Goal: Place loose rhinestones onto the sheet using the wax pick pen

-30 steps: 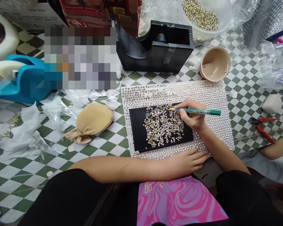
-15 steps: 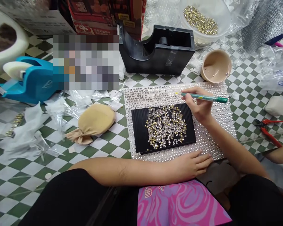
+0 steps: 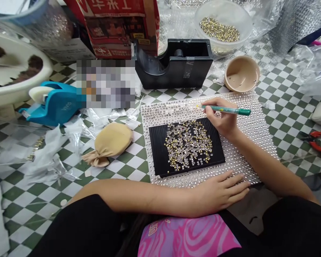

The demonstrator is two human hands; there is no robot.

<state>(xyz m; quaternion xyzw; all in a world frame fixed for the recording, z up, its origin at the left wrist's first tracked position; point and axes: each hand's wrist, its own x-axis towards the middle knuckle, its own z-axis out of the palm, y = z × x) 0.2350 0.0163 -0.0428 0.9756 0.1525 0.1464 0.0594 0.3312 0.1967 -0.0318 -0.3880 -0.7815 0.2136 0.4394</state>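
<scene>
My right hand [image 3: 222,119] grips a green pen-like tool [image 3: 227,109], its yellowish tip pointing left over a sheet covered with rows of rhinestones [image 3: 246,142]. My left hand [image 3: 224,189] lies flat with fingers spread at the sheet's lower right edge and holds nothing. Between my hands, a black ridged board [image 3: 160,153] rests on the sheet. Loose clear and gold stones [image 3: 187,142] are scattered over the board. Whether a stone sits on the tool's tip is too small to tell.
Behind the sheet stand a black tape dispenser [image 3: 176,67], a beige cup [image 3: 242,74] and a bowl of gold stones [image 3: 222,28]. To the left are a tan pouch [image 3: 113,139], a blue tape dispenser [image 3: 60,105] and plastic wrappings. Red-handled pliers [image 3: 317,141] lie right.
The camera view has shifted, bringing more of the left side into sight. My right hand still holds the tool over the sheet. My left hand's fingers are spread a little wider.
</scene>
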